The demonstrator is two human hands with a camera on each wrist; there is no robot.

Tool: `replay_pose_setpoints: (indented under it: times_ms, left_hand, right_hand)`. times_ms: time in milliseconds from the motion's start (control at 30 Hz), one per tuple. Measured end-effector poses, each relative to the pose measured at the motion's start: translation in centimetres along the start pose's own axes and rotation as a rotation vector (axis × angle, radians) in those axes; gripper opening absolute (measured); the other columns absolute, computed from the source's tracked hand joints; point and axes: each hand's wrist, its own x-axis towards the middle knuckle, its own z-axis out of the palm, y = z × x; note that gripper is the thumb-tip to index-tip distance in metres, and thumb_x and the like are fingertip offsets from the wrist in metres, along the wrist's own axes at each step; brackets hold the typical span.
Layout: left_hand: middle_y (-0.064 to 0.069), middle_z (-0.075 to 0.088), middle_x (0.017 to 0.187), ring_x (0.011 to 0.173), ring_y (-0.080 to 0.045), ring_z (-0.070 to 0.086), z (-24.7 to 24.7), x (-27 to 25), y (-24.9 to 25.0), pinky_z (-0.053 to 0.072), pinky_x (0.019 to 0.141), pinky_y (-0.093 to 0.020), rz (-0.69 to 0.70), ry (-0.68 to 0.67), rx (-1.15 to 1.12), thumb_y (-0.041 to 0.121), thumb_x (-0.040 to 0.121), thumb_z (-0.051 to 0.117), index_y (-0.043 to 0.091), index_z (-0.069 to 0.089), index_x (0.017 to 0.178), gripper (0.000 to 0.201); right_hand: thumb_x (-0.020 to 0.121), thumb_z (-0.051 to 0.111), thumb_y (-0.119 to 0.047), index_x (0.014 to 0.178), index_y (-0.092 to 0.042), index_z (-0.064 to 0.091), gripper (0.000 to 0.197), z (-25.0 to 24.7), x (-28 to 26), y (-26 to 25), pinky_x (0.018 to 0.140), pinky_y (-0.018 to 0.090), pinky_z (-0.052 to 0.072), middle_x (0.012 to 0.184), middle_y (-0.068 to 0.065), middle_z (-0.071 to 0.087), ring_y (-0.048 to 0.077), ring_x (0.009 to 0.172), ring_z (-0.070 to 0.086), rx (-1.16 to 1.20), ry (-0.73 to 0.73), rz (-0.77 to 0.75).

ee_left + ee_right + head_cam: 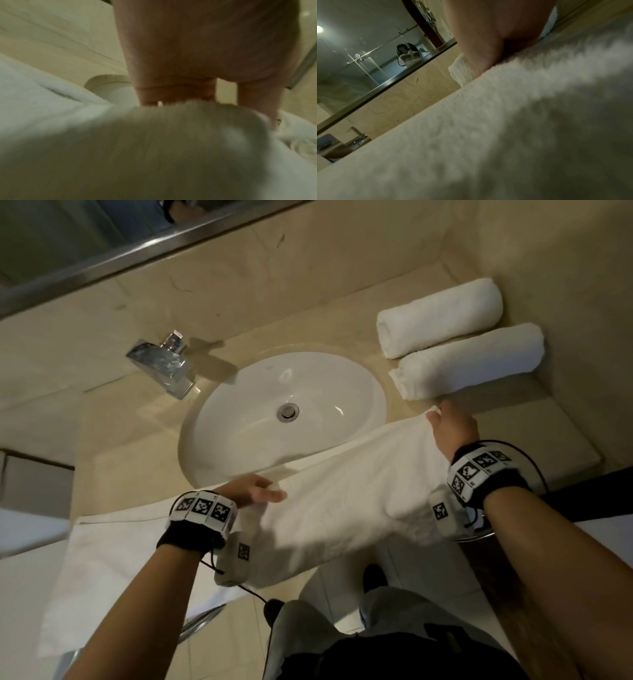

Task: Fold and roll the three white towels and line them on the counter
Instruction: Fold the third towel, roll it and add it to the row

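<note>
Two white rolled towels lie side by side on the counter at the right, the far one (440,316) and the near one (469,361). The third white towel (342,501) stretches along the counter's front edge, doubled lengthwise and sagging over the edge. My right hand (448,429) pinches its far right corner just in front of the near roll. My left hand (255,491) grips the towel's upper edge near the basin's front. In the left wrist view, the left hand (180,88) has its fingers sunk behind the towel (154,148). In the right wrist view, the right hand (496,40) presses into the towel (488,135).
An oval white sink (239,412) is set in the beige counter, with a chrome faucet (164,364) behind it on the left and a mirror above. A flat white cloth (102,577) hangs at the lower left; whether it belongs to the held towel is unclear.
</note>
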Motion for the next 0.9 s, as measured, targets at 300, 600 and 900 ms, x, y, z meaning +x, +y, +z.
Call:
replay_pose_setpoints:
  times_ms: [300, 600, 900]
  left_hand:
    - [-0.009, 0.065, 0.096, 0.095, -0.028, 0.058, -0.5, 1.9, -3.0, 0.044, 0.084, -0.034, -0.083, 0.612, 0.118, 0.036, 0.089, 0.058, 0.011, 0.063, 0.099, 0.028]
    - [-0.006, 0.058, 0.117, 0.115, -0.023, 0.048, -2.0, -2.8, -6.4, 0.025, 0.098, -0.037, -0.271, 0.272, 0.459, 0.040, 0.089, 0.053, 0.019, 0.059, 0.101, 0.025]
    - [-0.014, 0.059, 0.116, 0.106, -0.033, 0.056, -3.1, -3.7, -6.5, 0.041, 0.091, -0.040, -0.318, 0.770, 0.251, 0.024, 0.086, 0.059, 0.014, 0.060, 0.107, 0.023]
  right_hand:
    - [0.099, 0.038, -0.028, 0.117, 0.004, 0.045, 0.038, -0.1, -0.2, -0.7, 0.084, 0.042, 0.043, 0.118, 0.029, 0.055, 0.043, 0.107, 0.054, 0.047, -0.042, 0.058]
    - [0.096, 0.043, -0.013, 0.124, 0.007, 0.045, 0.034, -0.3, -1.9, 0.1, 0.093, 0.041, 0.041, 0.126, 0.029, 0.051, 0.042, 0.117, 0.049, -0.017, -0.043, 0.083]
    - [0.098, 0.040, -0.018, 0.126, 0.005, 0.038, 0.036, 0.3, -2.0, -0.6, 0.091, 0.049, 0.041, 0.130, 0.029, 0.046, 0.044, 0.115, 0.050, -0.034, 0.043, 0.075]
